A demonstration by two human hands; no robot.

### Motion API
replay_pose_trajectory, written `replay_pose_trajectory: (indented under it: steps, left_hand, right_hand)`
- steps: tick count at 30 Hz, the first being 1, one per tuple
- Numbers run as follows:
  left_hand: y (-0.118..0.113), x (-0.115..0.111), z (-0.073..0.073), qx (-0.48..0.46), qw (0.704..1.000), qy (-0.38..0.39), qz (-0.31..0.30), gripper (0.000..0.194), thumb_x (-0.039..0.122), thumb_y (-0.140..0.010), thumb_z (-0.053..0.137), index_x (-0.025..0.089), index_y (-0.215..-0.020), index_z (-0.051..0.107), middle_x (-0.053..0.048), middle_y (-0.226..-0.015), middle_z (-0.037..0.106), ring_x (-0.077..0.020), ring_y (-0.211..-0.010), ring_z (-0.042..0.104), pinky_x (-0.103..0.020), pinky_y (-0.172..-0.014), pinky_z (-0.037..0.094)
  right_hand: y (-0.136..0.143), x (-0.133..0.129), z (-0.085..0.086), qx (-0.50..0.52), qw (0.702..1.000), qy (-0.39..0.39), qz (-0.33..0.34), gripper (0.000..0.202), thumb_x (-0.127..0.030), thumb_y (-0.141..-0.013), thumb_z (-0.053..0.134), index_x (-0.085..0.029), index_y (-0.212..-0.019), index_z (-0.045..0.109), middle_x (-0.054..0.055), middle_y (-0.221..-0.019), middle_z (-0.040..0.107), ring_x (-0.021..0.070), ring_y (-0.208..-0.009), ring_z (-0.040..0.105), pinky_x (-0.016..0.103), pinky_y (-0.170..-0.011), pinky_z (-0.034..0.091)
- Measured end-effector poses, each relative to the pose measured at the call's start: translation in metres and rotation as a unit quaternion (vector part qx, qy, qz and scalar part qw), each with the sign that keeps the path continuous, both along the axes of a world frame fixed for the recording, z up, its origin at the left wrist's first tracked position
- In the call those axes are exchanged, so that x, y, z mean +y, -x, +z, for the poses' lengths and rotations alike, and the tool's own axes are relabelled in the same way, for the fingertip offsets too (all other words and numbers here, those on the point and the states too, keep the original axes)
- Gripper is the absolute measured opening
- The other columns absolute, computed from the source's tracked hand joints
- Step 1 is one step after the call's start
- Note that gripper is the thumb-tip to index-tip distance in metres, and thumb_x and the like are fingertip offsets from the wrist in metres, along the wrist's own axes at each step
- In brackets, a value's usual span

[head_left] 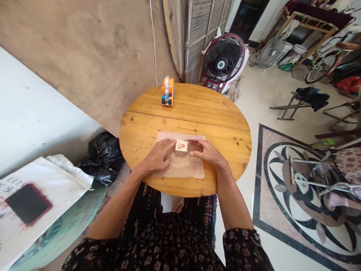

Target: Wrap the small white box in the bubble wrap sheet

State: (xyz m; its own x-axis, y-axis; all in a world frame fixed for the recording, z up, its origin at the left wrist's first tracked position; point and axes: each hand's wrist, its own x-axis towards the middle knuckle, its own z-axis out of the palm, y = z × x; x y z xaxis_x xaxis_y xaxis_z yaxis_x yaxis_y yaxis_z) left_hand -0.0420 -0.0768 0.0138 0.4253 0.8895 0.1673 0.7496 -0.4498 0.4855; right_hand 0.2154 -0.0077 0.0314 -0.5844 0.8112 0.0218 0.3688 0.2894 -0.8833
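Bubble wrap is spread flat on the round wooden surface, near the edge closest to the person, and a small clear box with a red mark on its white top is set on the far half of the sheet. The box is flanked by both hands. The left hand is laid palm down on the wrap, its fingers stretched out and pressed against the sheet just beside the box; nothing is enclosed in its grip. The right hand is placed on the other side, fingers loosely curled toward the box, the fingertips just beside it; whether the box or the wrap is actually pinched in that grip cannot be told. Well apart from the hands, at the far side of the surface, an orange tape dispenser is stood upright. Beyond the surface a red floor fan is seen on the floor, and a black plastic bag is seen beside the wall on the left.
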Motion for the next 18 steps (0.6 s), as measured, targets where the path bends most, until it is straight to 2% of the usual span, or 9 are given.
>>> replay_pose_trajectory:
  steps: [3, 7, 13, 18]
  left_hand:
    - [0.0, 0.002, 0.0, -0.01, 1.0, 0.002, -0.004, 0.075, 0.015, -0.068, 0.05, 0.013, -0.141, 0.035, -0.016, -0.145, 0.041, -0.0306, -0.138, 0.033, -0.047, -0.115, 0.028]
    - [0.0, 0.008, 0.003, -0.013, 1.0, 0.016, -0.008, 0.072, 0.016, -0.067, 0.05, 0.014, -0.138, 0.038, -0.016, -0.141, 0.046, -0.0311, -0.132, 0.041, -0.047, -0.112, 0.032]
    - [0.002, 0.013, 0.007, -0.007, 0.999, 0.026, -0.022, 0.077, 0.016, -0.065, 0.05, 0.012, -0.141, 0.033, -0.018, -0.147, 0.038, -0.0329, -0.137, 0.035, -0.049, -0.113, 0.03]
    - [0.001, 0.012, 0.008, -0.019, 0.999, 0.016, -0.028, 0.073, 0.014, -0.066, 0.05, 0.013, -0.138, 0.039, -0.015, -0.141, 0.046, -0.0306, -0.133, 0.04, -0.046, -0.113, 0.031]
  right_hand:
    - [0.008, -0.005, -0.002, -0.034, 0.998, -0.051, 0.018, 0.066, -0.041, -0.07, 0.076, -0.03, -0.131, 0.055, 0.005, -0.131, 0.06, 0.0286, -0.119, 0.056, 0.043, -0.099, 0.043]
    - [0.017, -0.01, -0.006, -0.112, 0.988, -0.105, -0.028, 0.06, -0.038, -0.073, 0.073, -0.03, -0.13, 0.057, 0.006, -0.125, 0.064, 0.0308, -0.12, 0.056, 0.047, -0.104, 0.038]
    - [0.018, -0.007, -0.008, -0.088, 0.99, -0.109, 0.002, 0.059, -0.03, -0.073, 0.071, -0.035, -0.13, 0.056, 0.001, -0.129, 0.062, 0.0294, -0.12, 0.056, 0.046, -0.104, 0.039]
    - [0.018, -0.008, -0.01, -0.122, 0.987, -0.103, -0.026, 0.055, -0.035, -0.075, 0.07, -0.031, -0.129, 0.057, 0.005, -0.126, 0.065, 0.0316, -0.116, 0.058, 0.049, -0.101, 0.041]
